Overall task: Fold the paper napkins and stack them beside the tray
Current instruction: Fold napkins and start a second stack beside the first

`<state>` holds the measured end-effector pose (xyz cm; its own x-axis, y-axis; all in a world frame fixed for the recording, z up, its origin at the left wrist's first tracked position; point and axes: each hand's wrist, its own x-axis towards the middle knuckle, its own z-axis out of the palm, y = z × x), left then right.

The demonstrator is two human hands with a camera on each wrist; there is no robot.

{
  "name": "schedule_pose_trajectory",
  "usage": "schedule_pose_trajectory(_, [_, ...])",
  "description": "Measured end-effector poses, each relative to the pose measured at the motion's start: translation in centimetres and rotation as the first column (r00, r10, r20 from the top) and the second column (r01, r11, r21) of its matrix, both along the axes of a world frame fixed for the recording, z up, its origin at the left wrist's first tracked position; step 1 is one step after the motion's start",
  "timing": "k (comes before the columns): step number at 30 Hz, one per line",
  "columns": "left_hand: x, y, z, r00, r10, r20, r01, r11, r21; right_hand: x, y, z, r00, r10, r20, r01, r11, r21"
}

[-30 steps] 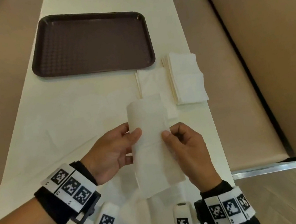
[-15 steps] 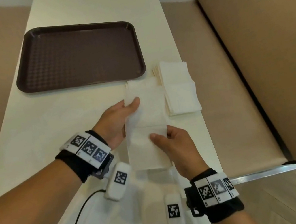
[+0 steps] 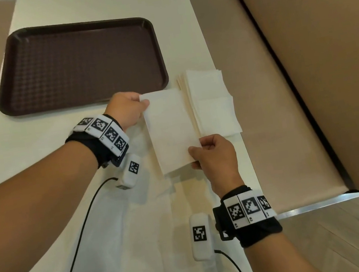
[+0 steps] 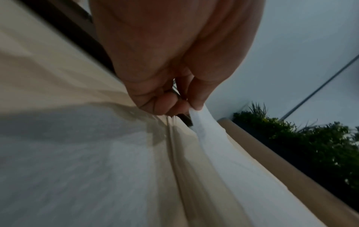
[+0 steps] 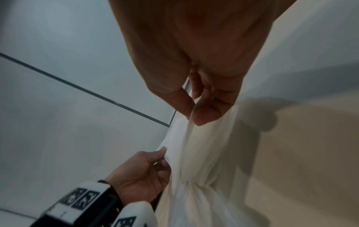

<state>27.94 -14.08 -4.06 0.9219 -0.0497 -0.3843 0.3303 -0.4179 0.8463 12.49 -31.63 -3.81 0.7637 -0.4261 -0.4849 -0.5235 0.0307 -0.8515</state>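
A folded white paper napkin [image 3: 170,130] hangs low over the table between both hands, just in front of the dark brown tray [image 3: 79,62]. My left hand [image 3: 127,110] pinches its far left corner; the pinch shows in the left wrist view, where the napkin [image 4: 205,122] curls off the fingertips. My right hand [image 3: 211,154] pinches the near right corner, with the napkin [image 5: 194,138] between thumb and forefinger. A stack of folded napkins [image 3: 210,101] lies on the table to the right, beside the tray's near right corner.
Flat unfolded napkin sheets [image 3: 143,246] cover the near part of the white table [image 3: 24,147]. A beige bench seat [image 3: 278,132] with a tall backrest runs along the table's right edge. Another bench lies to the left.
Both hands carried the folded napkin forward and lower, from mid-air near me to just in front of the tray, next to the stack.
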Motion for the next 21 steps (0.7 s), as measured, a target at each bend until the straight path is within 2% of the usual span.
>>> schedule_pose_trajectory(7, [0.6, -0.7, 0.4, 0.992, 0.014, 0.121, -0.027, 0.994, 0.103, 0.2, 0.2, -0.4, 0.998, -0.06, -0.03, 0.058, 0.995, -0.081])
schedule_pose_trajectory(9, [0.4, 0.3, 1.0, 0.981, -0.012, 0.192, -0.035, 0.971, 0.238, -0.3, -0.1, -0.8, 0.998, -0.057, -0.02, 0.052, 0.983, -0.178])
schedule_pose_trajectory(11, [-0.6, 2.2, 1.5, 0.967, -0.157, 0.201, 0.054, 0.897, 0.438, -1.6, -0.2, -0.9, 0.999, 0.022, 0.035, -0.007, 0.93, -0.369])
schedule_pose_trajectory(13, [-1.9, 4.4, 1.6, 0.932, -0.359, 0.05, 0.261, 0.76, 0.595, -3.1, 0.5, -0.9, 0.974, 0.189, 0.125, -0.098, 0.849, -0.519])
schedule_pose_trajectory(15, [-3.3, 5.7, 1.5, 0.873, -0.472, -0.12, 0.429, 0.628, 0.649, -4.3, 1.6, -1.6, 0.907, 0.404, 0.117, -0.26, 0.759, -0.597])
schedule_pose_trajectory(16, [-3.8, 5.8, 1.3, 0.853, -0.499, -0.152, 0.463, 0.592, 0.659, -4.5, 2.1, -2.1, 0.869, 0.49, 0.068, -0.348, 0.705, -0.618])
schedule_pose_trajectory(18, [-4.1, 5.6, 1.2, 0.84, -0.522, -0.147, 0.47, 0.565, 0.678, -4.5, 2.7, -2.8, 0.823, 0.566, -0.045, -0.455, 0.61, -0.648])
schedule_pose_trajectory(21, [-3.6, 5.1, 1.2, 0.83, -0.533, -0.161, 0.488, 0.556, 0.672, -3.9, 3.0, -2.9, 0.83, 0.548, -0.104, -0.471, 0.589, -0.657])
